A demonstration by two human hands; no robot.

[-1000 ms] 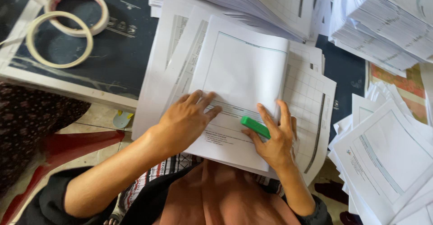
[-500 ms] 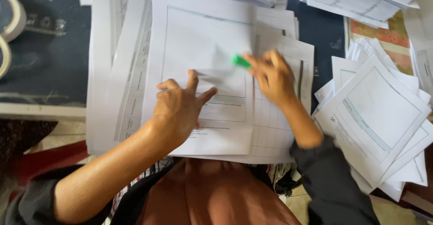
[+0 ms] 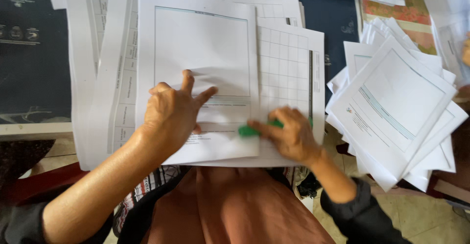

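Right hand (image 3: pixel 293 139), clenched on the green marker (image 3: pixel 248 131), has slid toward six o'clock while the left hand (image 3: pixel 171 114), released, stays flat on the sheet (image 3: pixel 200 43).

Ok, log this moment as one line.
left hand: flat on top sheet | right hand: holds green tool at sheet edge | grid sheet: beneath | loose stack: at right

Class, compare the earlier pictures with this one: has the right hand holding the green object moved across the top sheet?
Yes. The right hand with the green object has come back down toward the top sheet's near edge, after reaching higher up the page half a second earlier.
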